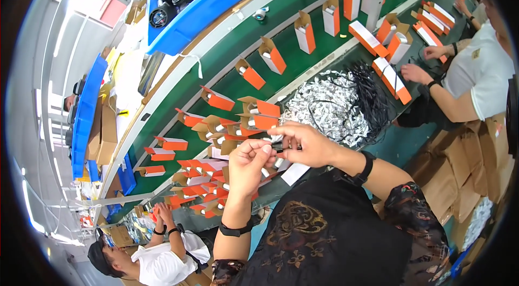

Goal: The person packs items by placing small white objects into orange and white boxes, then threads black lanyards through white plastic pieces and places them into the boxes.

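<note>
Close together in front of my chest, my left hand (250,164) and my right hand (305,144) both have their fingers pinched. Between the fingertips is something small with dark and white parts, too covered to name. Just beyond my right hand lies a heap of small white pieces (324,106), with a bundle of black cords (372,94) at its right side. Several open orange and white cartons (263,122) stand close past my left hand. Below my fingers a flat white piece (295,173) lies at the table edge.
A green conveyor belt (286,43) carries a row of upright open cartons (305,35). Blue trays (227,2) sit on a shelf beyond. At the right a co-worker (470,70) handles cartons; another person (157,259) works at the lower left. Brown cardboard (454,170) lies behind me.
</note>
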Tool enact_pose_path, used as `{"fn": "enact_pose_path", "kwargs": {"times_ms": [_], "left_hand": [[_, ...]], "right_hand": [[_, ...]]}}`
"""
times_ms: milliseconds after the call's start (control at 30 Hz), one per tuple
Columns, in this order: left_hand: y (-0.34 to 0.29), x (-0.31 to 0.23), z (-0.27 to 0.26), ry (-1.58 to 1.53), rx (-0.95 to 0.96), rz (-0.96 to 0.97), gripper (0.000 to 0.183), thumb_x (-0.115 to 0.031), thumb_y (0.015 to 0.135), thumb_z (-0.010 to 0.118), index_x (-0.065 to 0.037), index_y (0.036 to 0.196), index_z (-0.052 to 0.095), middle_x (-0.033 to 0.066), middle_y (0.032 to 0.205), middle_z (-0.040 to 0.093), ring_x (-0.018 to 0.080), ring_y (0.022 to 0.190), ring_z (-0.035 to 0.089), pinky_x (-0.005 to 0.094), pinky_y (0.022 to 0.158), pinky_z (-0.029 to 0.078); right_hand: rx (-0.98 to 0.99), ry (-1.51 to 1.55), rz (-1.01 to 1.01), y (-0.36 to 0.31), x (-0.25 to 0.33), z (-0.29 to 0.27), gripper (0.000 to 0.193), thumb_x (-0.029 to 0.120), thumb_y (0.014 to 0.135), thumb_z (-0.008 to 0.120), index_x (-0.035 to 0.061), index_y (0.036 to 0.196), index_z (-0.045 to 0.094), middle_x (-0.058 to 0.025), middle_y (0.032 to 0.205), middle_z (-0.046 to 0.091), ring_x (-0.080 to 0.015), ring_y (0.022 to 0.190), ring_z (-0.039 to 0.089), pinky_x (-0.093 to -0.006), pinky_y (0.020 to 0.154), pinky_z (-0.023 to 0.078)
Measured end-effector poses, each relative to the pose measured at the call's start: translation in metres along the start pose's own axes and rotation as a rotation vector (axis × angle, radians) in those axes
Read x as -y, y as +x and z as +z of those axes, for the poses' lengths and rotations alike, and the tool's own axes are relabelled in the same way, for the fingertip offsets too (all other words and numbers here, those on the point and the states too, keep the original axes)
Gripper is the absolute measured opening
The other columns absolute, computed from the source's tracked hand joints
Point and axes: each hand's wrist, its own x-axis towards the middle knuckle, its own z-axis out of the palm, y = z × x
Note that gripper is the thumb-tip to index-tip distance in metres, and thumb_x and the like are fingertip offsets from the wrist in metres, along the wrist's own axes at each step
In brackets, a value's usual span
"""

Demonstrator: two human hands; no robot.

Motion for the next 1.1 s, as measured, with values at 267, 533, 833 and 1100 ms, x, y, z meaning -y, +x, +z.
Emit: {"fn": "enact_pose_path", "kwargs": {"times_ms": [267,533,833,1100], "left_hand": [[-0.003,0.011,-0.005,-0.270,-0.044,0.018,0.018,-0.007,0.094,0.060,0.001,0.110,0.060,0.0121,0.098,0.069,0.0135,0.078,0.066,0.0257,0.073,0.055],[-0.028,0.026,-0.001,-0.431,-0.106,0.005,0.023,-0.007,0.093,0.062,0.000,0.115,0.060,0.0104,0.102,0.068,0.0162,0.088,0.066,0.0268,0.078,0.053],[-0.041,0.107,0.004,-0.061,-0.158,0.382,0.070,-0.025,0.091,0.065,-0.001,0.144,0.027,0.0091,0.128,0.048,0.0161,0.111,0.051,0.0304,0.094,0.042],[-0.068,0.093,-0.046,-0.236,0.314,0.034,0.020,-0.022,0.100,0.049,-0.004,0.105,0.055,-0.0020,0.072,0.047,0.0054,0.059,0.041,0.0215,0.054,0.034]], "right_hand": [[-0.115,-0.235,-0.054,-0.003,-0.009,0.025,0.035,0.014,0.071,0.081,0.0020,0.101,0.068,-0.0075,0.079,0.062,-0.0187,0.065,0.060,-0.0300,0.058,0.048],[-0.070,-0.231,-0.112,0.003,-0.020,0.030,0.022,0.010,0.077,0.074,0.0017,0.097,0.069,-0.0075,0.075,0.062,-0.0217,0.066,0.062,-0.0308,0.060,0.049],[0.183,0.621,0.402,0.017,-0.004,0.044,0.013,0.008,0.090,0.066,-0.0016,0.098,0.068,0.0001,0.078,0.063,-0.0057,0.067,0.055,-0.0233,0.062,0.047],[0.625,0.134,0.241,0.054,0.046,0.037,0.013,-0.002,0.078,0.068,-0.0027,0.091,0.068,-0.0035,0.086,0.068,-0.0096,0.082,0.060,-0.0255,0.074,0.049]]}}
